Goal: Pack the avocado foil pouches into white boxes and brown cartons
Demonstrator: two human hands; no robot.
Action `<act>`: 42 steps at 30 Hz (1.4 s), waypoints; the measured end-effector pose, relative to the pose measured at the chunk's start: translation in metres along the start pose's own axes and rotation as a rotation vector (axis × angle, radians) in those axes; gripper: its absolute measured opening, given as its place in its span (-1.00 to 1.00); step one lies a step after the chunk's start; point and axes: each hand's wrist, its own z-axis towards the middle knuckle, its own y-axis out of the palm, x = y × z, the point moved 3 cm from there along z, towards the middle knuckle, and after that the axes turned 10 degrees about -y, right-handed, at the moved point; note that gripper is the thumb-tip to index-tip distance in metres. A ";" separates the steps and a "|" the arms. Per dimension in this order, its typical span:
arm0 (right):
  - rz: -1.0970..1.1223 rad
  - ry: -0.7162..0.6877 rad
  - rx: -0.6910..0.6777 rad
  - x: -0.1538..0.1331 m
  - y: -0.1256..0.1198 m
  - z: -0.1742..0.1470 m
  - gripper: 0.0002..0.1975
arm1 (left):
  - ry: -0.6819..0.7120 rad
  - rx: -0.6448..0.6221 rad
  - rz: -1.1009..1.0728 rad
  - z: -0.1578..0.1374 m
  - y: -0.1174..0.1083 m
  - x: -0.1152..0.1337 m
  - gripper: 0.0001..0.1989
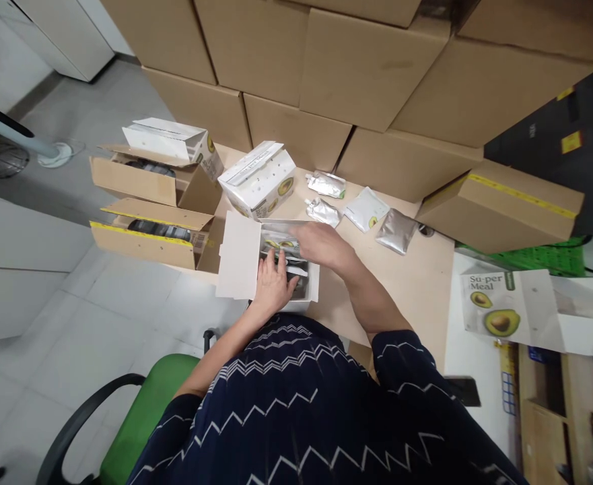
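An open white box (pixel 239 259) stands before me with its lid flap spread to the left and packets standing inside. My left hand (pixel 274 281) rests over the packets, its fingers spread and nothing gripped. At the far right corner of the box, my right hand (pixel 322 244) reaches in with its fingers curled together; what they pinch, if anything, is hidden. Just under the two hands lies a pouch with an avocado print (pixel 282 244). Darker packets (pixel 301 286) fill the near part of the box.
Silver pouches (pixel 325 184) and a white pouch (pixel 367 209) lie right of a closed white box (pixel 258 178). Open cardboard cartons (pixel 147 246) stand left. Stacked cartons (pixel 377 67) wall the back. A tilted carton (pixel 503 205) and an avocado-printed box (pixel 495 303) are right.
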 end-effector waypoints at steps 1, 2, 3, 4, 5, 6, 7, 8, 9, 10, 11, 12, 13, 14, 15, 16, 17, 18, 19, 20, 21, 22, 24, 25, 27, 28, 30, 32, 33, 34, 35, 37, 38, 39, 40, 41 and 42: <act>-0.004 -0.021 -0.042 0.000 0.004 0.008 -0.69 | -0.002 0.002 -0.002 0.000 0.000 0.000 -0.23; -0.012 -0.033 -0.085 0.001 0.009 0.015 -0.70 | -0.004 0.002 -0.002 0.000 0.000 0.000 -0.23; -0.021 -0.033 -0.125 0.002 0.015 0.023 -0.71 | -0.005 0.001 -0.003 0.000 0.000 0.000 -0.23; -0.029 -0.024 -0.158 0.004 0.020 0.030 -0.71 | -0.005 -0.002 -0.003 0.000 0.000 0.000 -0.22; -0.037 -0.010 -0.183 0.006 0.025 0.037 -0.71 | -0.003 -0.005 -0.004 0.000 0.000 0.000 -0.22; -0.044 0.001 -0.198 0.007 0.029 0.043 -0.72 | 0.000 -0.008 -0.004 0.000 0.000 0.000 -0.21; -0.051 0.009 -0.206 0.009 0.033 0.048 -0.73 | 0.002 -0.009 -0.004 0.000 0.000 0.000 -0.21; -0.060 0.015 -0.208 0.009 0.037 0.053 -0.73 | 0.003 -0.011 -0.003 0.000 0.000 0.000 -0.21; -0.071 0.021 -0.213 0.010 0.040 0.056 -0.72 | 0.001 -0.012 -0.003 0.000 -0.001 0.000 -0.20; -0.083 0.028 -0.217 0.010 0.042 0.059 -0.71 | -0.003 -0.014 -0.004 0.000 -0.001 0.001 -0.21; -0.093 0.035 -0.220 0.010 0.044 0.061 -0.69 | -0.007 -0.017 -0.006 0.000 -0.002 0.001 -0.21; -0.103 0.039 -0.223 0.010 0.045 0.062 -0.68 | -0.011 -0.020 -0.009 0.000 -0.002 0.001 -0.21; -0.111 0.041 -0.228 0.009 0.045 0.063 -0.68 | -0.013 -0.023 -0.011 0.000 -0.002 0.001 -0.21; -0.115 0.041 -0.238 0.009 0.046 0.064 -0.68 | -0.012 -0.024 -0.011 0.000 -0.003 0.001 -0.21; -0.115 0.043 -0.246 0.010 0.046 0.064 -0.69 | -0.008 -0.023 -0.010 -0.001 -0.003 0.001 -0.21; -0.113 0.049 -0.253 0.010 0.046 0.064 -0.69 | -0.003 -0.019 -0.007 -0.001 -0.003 0.001 -0.21; -0.109 0.056 -0.259 0.011 0.046 0.064 -0.68 | 0.003 -0.014 -0.005 -0.001 -0.004 0.001 -0.21; -0.103 0.057 -0.260 0.011 0.046 0.065 -0.68 | 0.009 -0.007 -0.001 -0.001 -0.004 0.001 -0.21; -0.097 0.053 -0.257 0.011 0.047 0.065 -0.68 | 0.015 0.000 0.005 0.000 -0.004 0.001 -0.22; -0.091 0.044 -0.253 0.009 0.047 0.066 -0.67 | 0.022 0.006 0.014 0.000 -0.004 0.001 -0.22; -0.086 0.035 -0.257 0.008 0.047 0.065 -0.68 | 0.029 0.010 0.027 0.001 -0.004 0.002 -0.21; -0.079 0.025 -0.264 0.006 0.047 0.064 -0.70 | 0.036 0.013 0.041 0.002 -0.005 0.002 -0.21; -0.048 -0.016 -0.255 0.001 0.043 0.057 -0.74 | 0.049 0.019 0.067 0.004 -0.005 0.002 -0.21; -0.008 -0.060 -0.227 -0.001 0.039 0.051 -0.75 | 0.057 0.020 0.075 0.005 -0.005 0.002 -0.21; 0.167 -0.213 -0.109 -0.001 0.027 0.035 -0.75 | 0.067 0.020 0.080 0.006 -0.005 0.002 -0.23; 0.298 -0.290 -0.025 0.004 0.021 0.025 -0.76 | 0.069 0.019 0.080 0.006 -0.005 0.001 -0.23; 0.569 -0.320 0.183 0.031 0.011 0.007 -0.74 | 0.067 0.010 0.082 0.006 -0.004 0.001 -0.22; 0.705 -0.119 0.434 0.081 0.012 -0.004 -0.64 | 0.057 -0.002 0.084 0.005 -0.003 0.001 -0.21; 0.685 0.054 0.560 0.111 0.017 -0.008 -0.60 | 0.053 -0.008 0.084 0.005 -0.002 0.001 -0.21; 0.611 0.224 0.649 0.142 0.024 -0.010 -0.58 | 0.051 -0.012 0.084 0.005 -0.002 0.001 -0.21; 0.507 0.387 0.683 0.171 0.034 -0.010 -0.57 | 0.049 -0.014 0.084 0.005 -0.002 0.001 -0.21; 0.319 0.685 0.531 0.221 0.061 -0.007 -0.39 | 0.046 -0.018 0.088 0.005 -0.002 0.001 -0.23; 0.271 0.793 0.411 0.240 0.076 -0.005 -0.26 | 0.046 -0.019 0.090 0.005 -0.002 0.001 -0.23; 0.232 0.860 0.310 0.255 0.090 -0.003 -0.15 | 0.046 -0.021 0.092 0.005 -0.002 0.001 -0.24; 0.206 0.900 0.233 0.267 0.102 -0.002 -0.08 | 0.046 -0.023 0.095 0.005 -0.002 0.001 -0.25; 0.192 0.915 0.187 0.274 0.113 0.001 -0.05 | 0.045 -0.025 0.097 0.005 -0.002 0.001 -0.25; 0.179 0.916 0.170 0.278 0.123 0.003 -0.06 | 0.044 -0.027 0.100 0.005 -0.002 0.001 -0.25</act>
